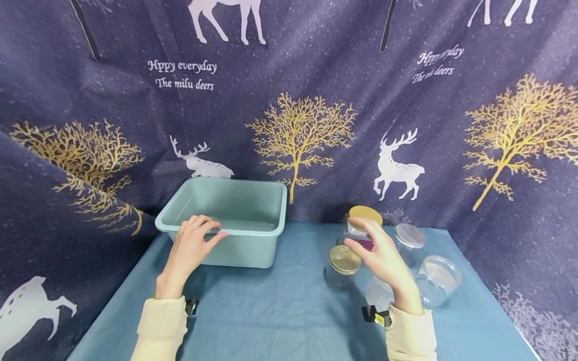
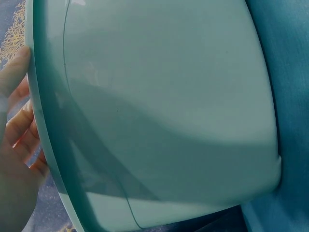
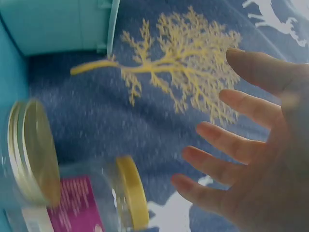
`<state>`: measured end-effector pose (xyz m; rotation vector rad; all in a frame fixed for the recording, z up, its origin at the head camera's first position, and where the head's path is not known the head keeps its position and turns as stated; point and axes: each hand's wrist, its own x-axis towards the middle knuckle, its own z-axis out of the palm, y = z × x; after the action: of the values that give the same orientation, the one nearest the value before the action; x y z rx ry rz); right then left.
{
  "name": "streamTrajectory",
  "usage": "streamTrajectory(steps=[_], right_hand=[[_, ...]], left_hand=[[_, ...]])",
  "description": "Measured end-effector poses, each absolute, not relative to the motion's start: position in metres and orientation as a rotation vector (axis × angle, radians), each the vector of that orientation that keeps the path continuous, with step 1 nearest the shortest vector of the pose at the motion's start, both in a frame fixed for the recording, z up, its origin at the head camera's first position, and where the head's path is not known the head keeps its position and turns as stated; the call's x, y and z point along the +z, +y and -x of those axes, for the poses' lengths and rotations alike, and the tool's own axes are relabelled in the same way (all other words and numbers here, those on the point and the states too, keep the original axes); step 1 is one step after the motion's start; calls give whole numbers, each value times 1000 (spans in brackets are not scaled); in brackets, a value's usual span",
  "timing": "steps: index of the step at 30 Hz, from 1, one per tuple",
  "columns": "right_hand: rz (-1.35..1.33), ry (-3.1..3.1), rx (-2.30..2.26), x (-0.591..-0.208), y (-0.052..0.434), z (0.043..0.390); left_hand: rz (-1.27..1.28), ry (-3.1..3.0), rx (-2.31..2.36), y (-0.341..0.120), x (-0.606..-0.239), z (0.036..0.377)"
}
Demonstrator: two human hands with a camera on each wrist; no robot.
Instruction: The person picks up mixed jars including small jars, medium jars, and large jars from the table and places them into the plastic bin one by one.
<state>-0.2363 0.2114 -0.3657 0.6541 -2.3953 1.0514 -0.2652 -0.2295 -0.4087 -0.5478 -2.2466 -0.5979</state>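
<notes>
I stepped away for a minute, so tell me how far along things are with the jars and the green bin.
Nothing looks done: the green bin looks empty inside. In hand: the left hand grips the bin's near rim, and the right hand reaches, fingers spread, at the yellow-lidded jar without holding it. Left on the table: that jar, the gold-lidded jar, the silver-lidded jar and the clear jar on its side.

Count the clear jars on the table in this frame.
5 visible: a yellow-lidded jar at the back, a gold-lidded jar in front, a silver-lidded jar, one jar lying on its side, one partly behind the right hand. More may be hidden.
</notes>
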Motion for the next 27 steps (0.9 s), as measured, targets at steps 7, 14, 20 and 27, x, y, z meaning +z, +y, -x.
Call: streamTrajectory(steps=[7, 14, 20, 27], right_hand=[[-503, -2453, 1053, -378, 255, 226], [-296, -2489, 1001, -381, 296, 210], [-114, -2515, 989, -384, 330, 201], [16, -2508, 976, -396, 350, 201]], left_hand=[[569, -2237, -610, -226, -416, 266], [566, -2235, -603, -228, -415, 265], [561, -2237, -601, -229, -413, 265], [560, -2230, -589, -230, -411, 266]])
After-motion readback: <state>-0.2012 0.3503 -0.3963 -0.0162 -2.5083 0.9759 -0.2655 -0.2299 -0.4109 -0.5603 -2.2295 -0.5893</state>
